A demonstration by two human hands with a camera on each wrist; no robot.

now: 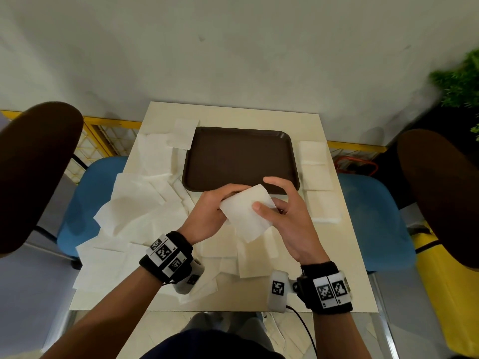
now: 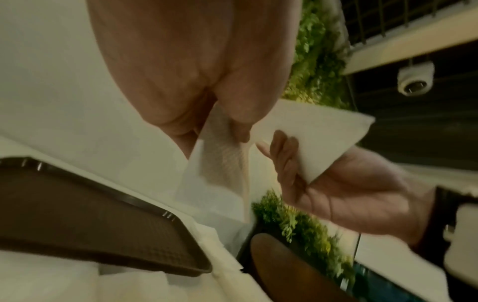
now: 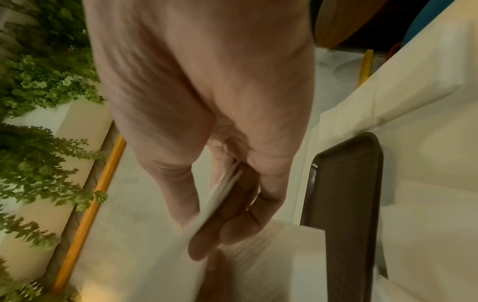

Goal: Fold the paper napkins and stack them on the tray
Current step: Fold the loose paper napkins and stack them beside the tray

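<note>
**Napkin held between both hands, just short of the tray**

From the head view, the person holds one white napkin [image 1: 246,212] in the air above the table [image 1: 344,255], just in front of the near edge of the brown tray [image 1: 241,156]. The left hand [image 1: 207,213] curls round the napkin's left side from behind; the right hand [image 1: 287,216] pinches its right side, thumb pressed on the front face. Unfolded napkins [image 1: 134,203] lie in a loose heap left of the tray, and folded ones [image 1: 317,177] sit in a row along its right.

From the left wrist, the left hand [image 2: 196,81] has its fingers [image 2: 241,114] closed on the napkin [image 2: 318,139], which hangs below the palm; the right hand [image 2: 346,190] grips the sheet's far corner. The tray [image 2: 85,208] lies low to the left.

From the right wrist, blurred, the right hand [image 3: 212,114] clamps the napkin [image 3: 220,196] edge-on between thumb and fingers. The tray [image 3: 346,196] is to the right.
</note>
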